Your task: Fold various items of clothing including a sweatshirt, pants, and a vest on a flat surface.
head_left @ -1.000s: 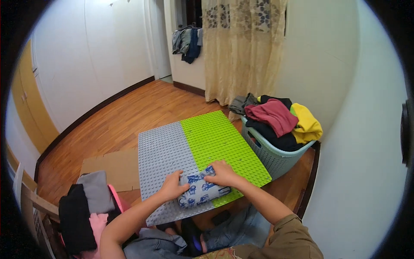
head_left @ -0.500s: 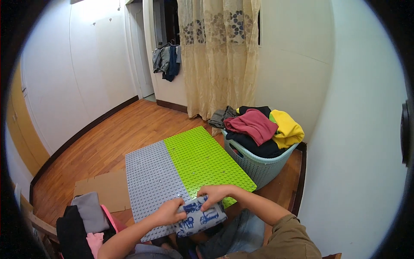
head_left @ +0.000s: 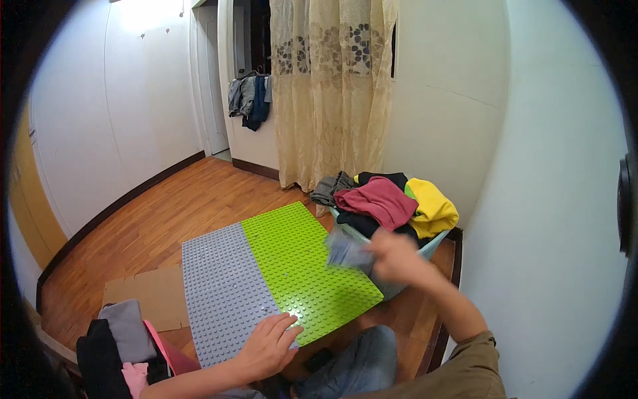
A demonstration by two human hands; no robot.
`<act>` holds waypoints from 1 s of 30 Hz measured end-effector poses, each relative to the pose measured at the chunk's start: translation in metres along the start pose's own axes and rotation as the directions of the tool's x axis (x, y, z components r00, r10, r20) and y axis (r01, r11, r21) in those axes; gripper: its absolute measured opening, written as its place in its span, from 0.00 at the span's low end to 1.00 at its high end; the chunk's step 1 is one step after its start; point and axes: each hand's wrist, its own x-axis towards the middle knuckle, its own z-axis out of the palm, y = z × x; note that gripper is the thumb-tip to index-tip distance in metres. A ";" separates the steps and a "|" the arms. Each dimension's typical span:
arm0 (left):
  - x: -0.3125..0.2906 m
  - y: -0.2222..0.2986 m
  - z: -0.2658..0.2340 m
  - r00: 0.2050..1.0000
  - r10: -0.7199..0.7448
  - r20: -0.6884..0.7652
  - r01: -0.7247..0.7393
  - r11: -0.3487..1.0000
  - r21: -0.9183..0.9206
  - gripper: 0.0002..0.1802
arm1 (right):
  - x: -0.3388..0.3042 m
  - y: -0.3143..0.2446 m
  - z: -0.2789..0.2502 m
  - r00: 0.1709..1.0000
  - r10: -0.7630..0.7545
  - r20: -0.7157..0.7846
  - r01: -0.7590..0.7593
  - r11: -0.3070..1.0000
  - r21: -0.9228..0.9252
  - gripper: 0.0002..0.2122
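A folded grey cloth with blue printed pictures (head_left: 345,251), smeared by motion, is gripped by its right end in my right hand (head_left: 399,258). That hand is above the right side of the studded green and grey board (head_left: 282,243), just in front of the laundry basket (head_left: 435,245). My left hand (head_left: 269,347) is over the near edge of the board, fingers extended and holding nothing. The light blue basket is heaped with clothes, among them a dark red garment (head_left: 377,201) and a yellow one (head_left: 433,205).
At the lower left a pink container (head_left: 174,349) stands beside folded grey cloth (head_left: 124,326) and black cloth (head_left: 101,356). Flat cardboard (head_left: 149,292) lies on the wooden floor. Behind are a beige curtain (head_left: 332,113) and hanging clothes (head_left: 252,100). A white wall closes the right.
Both hands held the printed cloth low over the board's near edge. My left hand has let go, while my right hand has carried the cloth up and forward, toward the basket.
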 end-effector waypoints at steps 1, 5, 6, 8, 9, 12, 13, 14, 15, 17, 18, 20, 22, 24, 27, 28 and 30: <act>-0.004 0.000 0.003 1.000 -0.014 0.001 0.014 1.000 0.002 0.26 | 0.011 0.011 -0.019 0.973 0.057 -0.222 -0.079 0.993 -0.091 0.16; -0.007 0.001 0.013 0.994 0.015 0.105 -0.015 1.000 -0.008 0.24 | 0.037 0.072 -0.052 0.710 0.012 -0.704 -0.346 0.877 -0.334 0.16; -0.007 0.001 0.014 0.989 0.019 0.146 -0.017 1.000 -0.018 0.23 | 0.041 0.088 -0.046 0.672 -0.009 -0.740 -0.380 0.854 -0.355 0.16; -0.010 -0.004 0.022 0.986 0.009 0.167 -0.001 0.999 -0.045 0.23 | 0.038 0.130 -0.012 0.713 0.031 -0.701 -0.397 0.841 -0.367 0.16; -0.012 -0.006 0.025 0.983 0.001 0.185 0.011 0.998 -0.065 0.23 | 0.026 0.153 0.022 0.779 0.089 -0.620 -0.382 0.853 -0.356 0.17; -0.021 -0.009 0.028 0.963 -0.016 0.269 0.029 0.998 -0.047 0.23 | 0.001 0.198 0.094 0.892 0.382 -0.240 -0.430 0.882 -0.195 0.18; -0.025 -0.009 0.029 0.962 -0.023 0.273 0.037 0.998 -0.044 0.23 | -0.001 0.196 0.091 0.884 0.420 -0.206 -0.452 0.881 -0.140 0.18; -0.027 -0.010 0.030 0.953 -0.035 0.300 0.060 0.996 -0.072 0.22 | -0.003 0.193 0.089 0.873 0.457 -0.170 -0.475 0.876 -0.086 0.19; -0.029 -0.010 0.032 0.944 -0.047 0.327 0.084 0.992 -0.099 0.22 | 0.001 0.193 0.085 0.876 0.454 -0.164 -0.471 0.879 -0.081 0.19; -0.035 -0.013 0.036 0.933 -0.028 0.360 0.076 0.990 -0.122 0.21 | 0.012 0.183 0.072 0.888 0.457 -0.041 -0.459 0.883 -0.099 0.20; -0.042 -0.015 0.038 0.924 -0.016 0.383 0.075 0.987 -0.141 0.20 | 0.014 0.179 0.077 0.899 0.438 -0.028 -0.439 0.894 -0.095 0.20; -0.042 -0.021 0.046 0.917 0.000 0.398 0.068 0.985 -0.157 0.19 | 0.008 0.183 0.090 0.931 0.327 -0.164 -0.345 0.934 -0.097 0.22; -0.047 -0.024 0.046 0.928 0.027 0.372 0.038 0.985 -0.167 0.16 | 0.005 0.168 0.095 0.925 0.319 -0.206 -0.343 0.934 -0.096 0.23; -0.038 -0.028 0.040 0.934 0.040 0.356 0.008 0.991 -0.133 0.14 | -0.009 0.173 0.098 0.924 0.170 -0.341 -0.262 0.934 -0.244 0.20; -0.035 -0.038 0.025 0.948 -0.008 0.317 0.018 0.999 -0.030 0.14 | -0.016 0.182 0.106 0.848 0.308 -0.430 -0.436 0.868 -0.238 0.09; -0.033 -0.040 0.017 0.959 -0.056 0.278 0.058 0.998 0.001 0.13 | -0.023 0.200 0.114 0.857 0.067 -0.510 -0.308 0.861 -0.405 0.11; -0.041 -0.046 -0.007 0.959 -0.159 0.235 0.151 0.987 0.052 0.13 | -0.021 0.171 0.117 0.825 0.021 -0.564 -0.336 0.821 -0.461 0.14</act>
